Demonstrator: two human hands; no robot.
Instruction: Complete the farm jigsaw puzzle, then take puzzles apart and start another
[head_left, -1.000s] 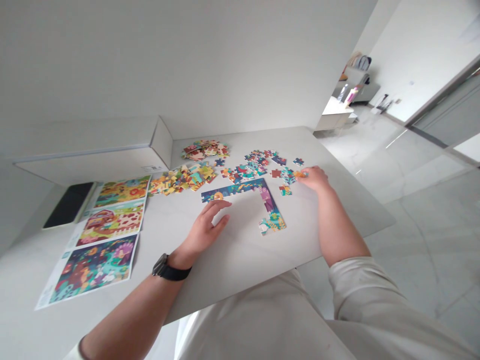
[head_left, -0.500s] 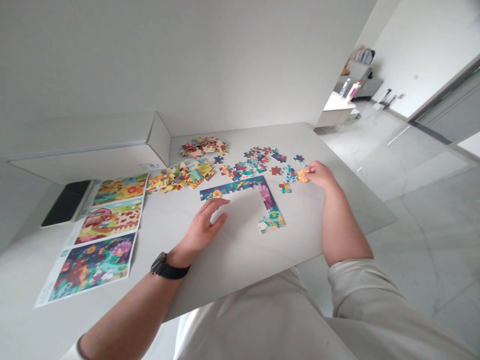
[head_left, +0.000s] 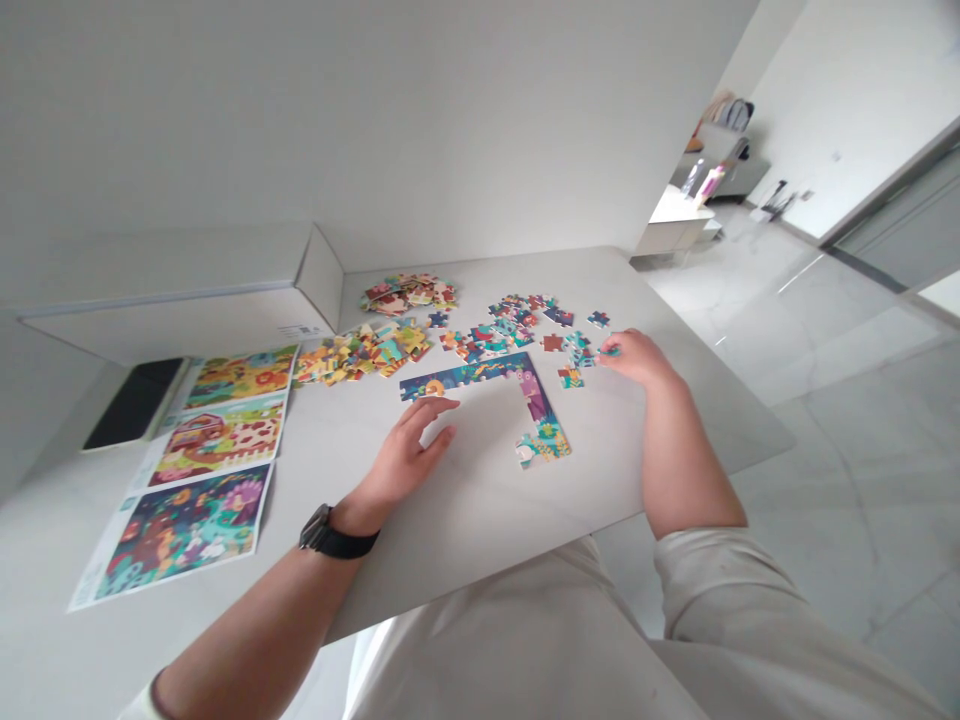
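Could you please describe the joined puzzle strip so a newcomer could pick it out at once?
On the pale tabletop, right of the three printed picture sheets, sits the joined puzzle strip, just beyond the left hand. Unlike the loose pieces heaped behind it, it forms one connected L shape, bending toward the person.

No legible words, brands or numbers anywhere; only a tiny blurred printed label on the long white cardboard box and faint marks on the white-edged, colourful paper picture sheet, both unreadable.

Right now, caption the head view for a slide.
Right hand pinches a puzzle piece beside the joined L-shaped strip.
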